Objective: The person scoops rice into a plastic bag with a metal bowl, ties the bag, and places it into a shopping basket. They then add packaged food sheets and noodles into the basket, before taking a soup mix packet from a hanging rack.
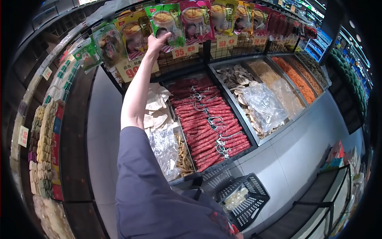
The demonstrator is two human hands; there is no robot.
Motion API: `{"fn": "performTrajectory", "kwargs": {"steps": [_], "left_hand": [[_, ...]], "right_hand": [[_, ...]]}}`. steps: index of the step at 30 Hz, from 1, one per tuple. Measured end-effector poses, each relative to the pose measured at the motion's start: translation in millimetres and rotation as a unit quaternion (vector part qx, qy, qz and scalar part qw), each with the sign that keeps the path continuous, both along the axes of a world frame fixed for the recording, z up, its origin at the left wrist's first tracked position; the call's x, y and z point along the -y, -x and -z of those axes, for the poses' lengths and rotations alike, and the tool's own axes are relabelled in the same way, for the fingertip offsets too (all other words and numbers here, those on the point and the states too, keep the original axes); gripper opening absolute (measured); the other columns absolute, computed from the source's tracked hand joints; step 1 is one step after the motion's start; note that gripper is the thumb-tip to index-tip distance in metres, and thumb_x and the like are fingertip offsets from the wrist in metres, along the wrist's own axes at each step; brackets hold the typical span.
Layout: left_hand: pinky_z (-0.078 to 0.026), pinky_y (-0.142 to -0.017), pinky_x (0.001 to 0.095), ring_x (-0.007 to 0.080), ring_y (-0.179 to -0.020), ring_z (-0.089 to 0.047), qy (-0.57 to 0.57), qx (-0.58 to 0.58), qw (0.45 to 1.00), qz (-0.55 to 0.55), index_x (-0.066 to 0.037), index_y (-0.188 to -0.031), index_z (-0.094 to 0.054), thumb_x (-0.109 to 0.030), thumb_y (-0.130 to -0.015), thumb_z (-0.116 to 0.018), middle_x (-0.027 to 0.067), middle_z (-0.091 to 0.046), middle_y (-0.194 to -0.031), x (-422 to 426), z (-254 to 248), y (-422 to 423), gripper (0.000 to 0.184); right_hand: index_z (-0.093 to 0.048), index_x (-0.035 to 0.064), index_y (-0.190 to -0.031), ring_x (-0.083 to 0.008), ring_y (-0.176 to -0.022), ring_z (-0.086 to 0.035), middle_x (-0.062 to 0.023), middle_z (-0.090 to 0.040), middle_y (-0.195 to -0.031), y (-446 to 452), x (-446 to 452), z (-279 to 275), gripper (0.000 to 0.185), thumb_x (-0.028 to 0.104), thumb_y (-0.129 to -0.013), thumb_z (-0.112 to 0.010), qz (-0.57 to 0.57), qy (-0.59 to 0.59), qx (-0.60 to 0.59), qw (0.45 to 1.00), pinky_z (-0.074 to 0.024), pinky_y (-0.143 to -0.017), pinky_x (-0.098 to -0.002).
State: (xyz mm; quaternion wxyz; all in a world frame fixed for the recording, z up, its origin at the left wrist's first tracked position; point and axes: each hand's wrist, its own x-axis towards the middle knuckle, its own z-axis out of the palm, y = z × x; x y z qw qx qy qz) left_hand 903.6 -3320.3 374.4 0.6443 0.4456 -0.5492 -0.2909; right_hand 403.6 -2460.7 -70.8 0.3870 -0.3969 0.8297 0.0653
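Note:
My left hand (160, 42) is raised at the end of my outstretched arm, closed on the lower part of a green food packet (166, 20). The packet hangs in a row on a rack, between a yellow packet (135, 32) and a pink packet (195, 20). Part of its lower edge is hidden behind my fingers. My right hand is out of view. Low in front of my body is a black shopping basket (256, 195) with a clear bag of pale items (236, 198) inside; what supports the basket is hidden.
Below the rack, bins hold red sausages (211, 123), pale dried slices (157, 99) and orange dried goods (292, 77). Plastic sheets (264, 103) partly cover some bins. Stocked shelves (43, 147) line the left; a black-framed stand (318, 203) is at lower right.

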Motion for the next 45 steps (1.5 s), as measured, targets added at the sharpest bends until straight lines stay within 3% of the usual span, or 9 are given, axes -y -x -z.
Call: {"fn": "performTrajectory", "kwargs": {"steps": [8, 10, 12, 14, 18, 23, 27, 34, 45], "left_hand": [[-0.056, -0.081, 0.0308, 0.0131, -0.085, -0.067, -0.086, -0.067, 0.992, 0.062, -0.002, -0.111, -0.067, -0.022, -0.082, -0.083, 0.0056, -0.071, -0.099, -130, -18, 37, 0.039], [-0.059, -0.068, 0.0362, 0.0177, -0.073, -0.067, -0.120, -0.150, 0.963, 0.191, -0.004, -0.109, -0.063, -0.029, -0.090, -0.076, 0.0081, -0.070, -0.095, -177, 0, 66, 0.034], [-0.062, -0.076, 0.0419, 0.0243, -0.087, -0.070, -0.161, -0.213, 0.883, 0.385, -0.005, -0.118, -0.059, -0.032, -0.092, -0.072, 0.0114, -0.070, -0.103, -208, 55, 80, 0.039], [-0.061, -0.080, 0.0454, 0.0285, -0.099, -0.068, -0.106, -0.239, 0.866, 0.427, -0.009, -0.126, -0.058, -0.035, -0.090, -0.073, 0.0115, -0.068, -0.112, -271, 86, 132, 0.048], [-0.059, -0.076, 0.0453, 0.0292, -0.099, -0.066, -0.219, -0.498, 0.653, 0.527, -0.013, -0.128, -0.057, -0.034, -0.091, -0.071, 0.0092, -0.066, -0.118, -356, 164, 213, 0.045], [-0.060, -0.064, 0.0382, 0.0278, -0.091, -0.072, -0.027, -0.583, 0.275, 0.764, -0.005, -0.115, -0.059, -0.021, -0.098, -0.062, 0.0118, -0.072, -0.105, -400, 194, 312, 0.023], [-0.054, -0.055, 0.0306, 0.0242, -0.072, -0.073, 0.031, -0.583, 0.124, 0.802, -0.003, -0.100, -0.062, -0.011, -0.100, -0.057, 0.0132, -0.075, -0.089, -419, 181, 346, 0.009], [-0.045, -0.048, 0.0263, 0.0138, -0.050, -0.060, -0.026, -0.603, 0.116, 0.789, -0.006, -0.084, -0.061, -0.012, -0.098, -0.060, 0.0093, -0.072, -0.072, -435, 198, 342, 0.015], [-0.040, -0.048, 0.0257, 0.0090, -0.044, -0.045, -0.096, -0.620, 0.233, 0.743, -0.014, -0.075, -0.058, -0.022, -0.095, -0.063, -0.0009, -0.058, -0.053, -443, 217, 315, 0.022]], "right_hand": [[-0.054, 0.0148, -0.143, -0.0279, -0.111, -0.068, -0.0192, -0.071, -0.115, 17, -44, 17, 0.067, 0.039, -0.083, -0.071, 0.033, 0.028, 0.027, 0.999, -0.0528, -0.091, -0.0423], [-0.061, 0.0176, -0.134, -0.0360, -0.085, -0.072, -0.0163, -0.073, -0.085, 35, -45, 24, 0.063, 0.027, -0.073, -0.072, -0.005, 0.053, 0.074, 0.996, -0.0554, -0.076, -0.0457], [-0.052, 0.0339, -0.139, -0.0372, -0.078, -0.071, -0.0107, -0.072, -0.078, 31, -38, 6, 0.067, 0.026, -0.074, -0.066, 0.003, 0.046, 0.027, 0.999, -0.0554, -0.073, -0.0503], [-0.052, 0.0333, -0.140, -0.0375, -0.076, -0.070, -0.0118, -0.071, -0.073, 31, -39, 10, 0.069, 0.022, -0.073, -0.067, 0.004, 0.038, -0.004, 0.999, -0.0546, -0.071, -0.0517], [-0.076, 0.0134, -0.079, -0.0389, -0.079, -0.070, -0.0168, -0.071, -0.077, 24, -35, 5, 0.016, 0.025, -0.072, -0.068, -0.001, 0.065, -0.086, 0.994, -0.0551, -0.075, -0.0503], [-0.075, 0.0121, -0.077, -0.0390, -0.081, -0.070, -0.0169, -0.071, -0.076, 20, -25, -10, 0.016, 0.026, -0.071, -0.070, 0.016, 0.046, -0.107, 0.993, -0.0552, -0.077, -0.0503], [-0.075, 0.0122, -0.076, -0.0394, -0.078, -0.070, -0.0162, -0.071, -0.075, 20, -14, -18, 0.015, 0.026, -0.073, -0.069, 0.018, 0.059, -0.104, 0.993, -0.0555, -0.072, -0.0506], [-0.076, 0.0120, -0.078, -0.0406, -0.078, -0.070, -0.0177, -0.071, -0.076, 24, -10, -15, 0.016, 0.026, -0.072, -0.070, 0.013, 0.048, -0.114, 0.992, -0.0555, -0.073, -0.0501], [-0.078, 0.0117, -0.083, -0.0403, -0.082, -0.070, -0.0186, -0.072, -0.079, 29, -5, -15, 0.022, 0.031, -0.074, -0.074, 0.028, 0.043, -0.085, 0.995, -0.0554, -0.078, -0.0492]]}}
